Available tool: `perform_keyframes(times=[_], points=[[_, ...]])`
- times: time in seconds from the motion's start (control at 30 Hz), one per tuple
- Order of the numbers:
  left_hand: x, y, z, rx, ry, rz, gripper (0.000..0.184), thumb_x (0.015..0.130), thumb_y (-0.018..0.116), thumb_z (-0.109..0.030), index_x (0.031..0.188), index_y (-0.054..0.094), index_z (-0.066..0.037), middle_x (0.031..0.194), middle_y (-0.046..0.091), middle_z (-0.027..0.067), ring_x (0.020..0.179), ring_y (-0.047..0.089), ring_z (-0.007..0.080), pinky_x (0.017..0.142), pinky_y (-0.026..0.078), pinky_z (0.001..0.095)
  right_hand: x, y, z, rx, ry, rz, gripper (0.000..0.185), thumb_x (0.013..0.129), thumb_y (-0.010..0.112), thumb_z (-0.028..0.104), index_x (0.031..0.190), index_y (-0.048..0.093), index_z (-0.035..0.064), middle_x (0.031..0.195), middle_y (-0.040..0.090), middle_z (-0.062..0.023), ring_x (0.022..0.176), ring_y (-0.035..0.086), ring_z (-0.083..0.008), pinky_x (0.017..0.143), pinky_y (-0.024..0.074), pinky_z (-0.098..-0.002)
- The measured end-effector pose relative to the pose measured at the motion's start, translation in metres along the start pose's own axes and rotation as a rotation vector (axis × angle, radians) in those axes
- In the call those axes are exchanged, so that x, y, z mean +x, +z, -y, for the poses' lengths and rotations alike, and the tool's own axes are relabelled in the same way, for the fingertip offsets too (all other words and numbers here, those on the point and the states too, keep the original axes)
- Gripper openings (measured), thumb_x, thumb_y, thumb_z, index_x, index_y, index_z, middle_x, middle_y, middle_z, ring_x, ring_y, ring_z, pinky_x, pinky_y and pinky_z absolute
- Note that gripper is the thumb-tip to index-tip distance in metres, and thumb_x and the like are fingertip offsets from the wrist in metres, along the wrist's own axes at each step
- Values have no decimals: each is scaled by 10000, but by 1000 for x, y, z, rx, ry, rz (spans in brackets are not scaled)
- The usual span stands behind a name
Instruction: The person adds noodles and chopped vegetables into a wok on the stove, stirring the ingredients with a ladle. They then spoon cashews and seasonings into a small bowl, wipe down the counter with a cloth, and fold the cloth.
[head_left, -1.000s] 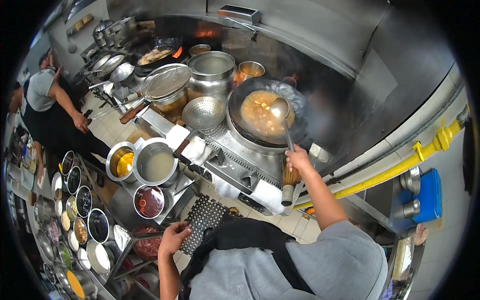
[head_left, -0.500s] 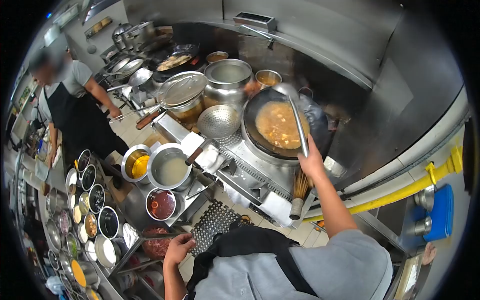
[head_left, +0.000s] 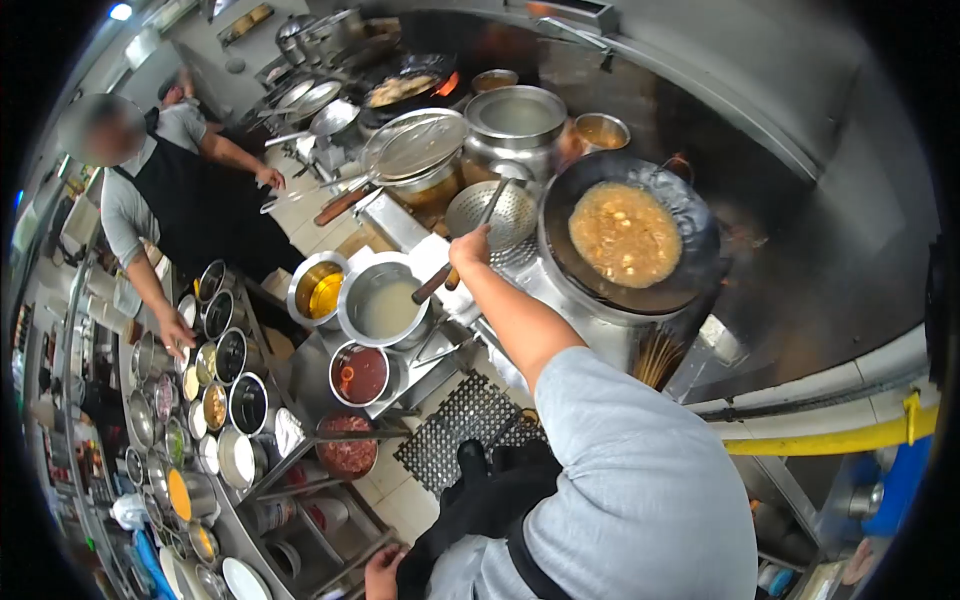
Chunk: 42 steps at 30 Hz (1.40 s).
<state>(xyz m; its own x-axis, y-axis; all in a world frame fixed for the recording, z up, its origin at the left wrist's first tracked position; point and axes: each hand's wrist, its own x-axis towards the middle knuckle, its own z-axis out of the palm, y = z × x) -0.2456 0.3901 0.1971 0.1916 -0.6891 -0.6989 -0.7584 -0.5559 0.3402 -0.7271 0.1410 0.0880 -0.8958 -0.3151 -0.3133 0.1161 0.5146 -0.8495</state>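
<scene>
My right hand is closed round the handle of a ladle. The ladle's bowl rests over, or hovers just above, the perforated strainer; contact is hard to judge. To the right, a black wok on the burner holds brown soup with pale pieces in it. Low at the frame's bottom edge, my left hand hangs by the steel shelf, fingers loosely bent and apart, with nothing seen in it. Part of that hand is cut off by the frame.
Pots of yellow liquid, cloudy liquid and red sauce stand left of the stove. Several ingredient tins line the counter. A co-worker reaches over them. A bamboo brush is below the wok.
My right hand has moved the ladle leftward from the wok to above the strainer. My left hand has dropped lower. The co-worker's hand now reaches over the tins, and the view has turned.
</scene>
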Motion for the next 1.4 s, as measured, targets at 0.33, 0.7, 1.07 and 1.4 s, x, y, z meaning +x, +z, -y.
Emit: perform_keyframes(times=[0.33, 0.7, 1.07, 1.4], points=[[45, -20, 74, -187, 196, 179, 297, 834, 676, -214, 1007, 651, 26, 818, 657, 49, 734, 579, 102, 663, 456, 248, -3, 84, -10, 160, 274, -125, 549, 921, 411, 108, 1431, 214, 63, 1391, 339, -247, 1152, 515, -393, 975, 474, -392], [136, -101, 277, -542, 256, 39, 497, 831, 677, -354, 1170, 588, -1, 935, 669, 78, 828, 610, 142, 730, 488, 300, -168, 95, -94, -276, -844, 356, 369, 902, 485, 44, 1245, 493, -91, 1294, 507, -236, 1232, 478, -284, 1056, 348, -366], [81, -221, 591, -1150, -570, -1352, 346, 907, 508, -329, 923, 618, -2, 799, 652, 97, 594, 615, 178, 469, 444, 286, -369, 200, -137, -967, -1057, 1358, 338, 787, 549, -24, 1124, 567, -54, 1032, 619, -166, 894, 599, -213, 802, 473, -323], [103, -335, 678, -448, -946, -1621, 423, 879, 533, -405, 1007, 657, -21, 1105, 616, 206, 1061, 564, 360, 886, 438, 440, -440, 274, -112, -913, -1026, 1441, 365, 748, 636, 41, 1099, 594, -50, 1081, 635, -204, 986, 631, -299, 875, 479, -346]])
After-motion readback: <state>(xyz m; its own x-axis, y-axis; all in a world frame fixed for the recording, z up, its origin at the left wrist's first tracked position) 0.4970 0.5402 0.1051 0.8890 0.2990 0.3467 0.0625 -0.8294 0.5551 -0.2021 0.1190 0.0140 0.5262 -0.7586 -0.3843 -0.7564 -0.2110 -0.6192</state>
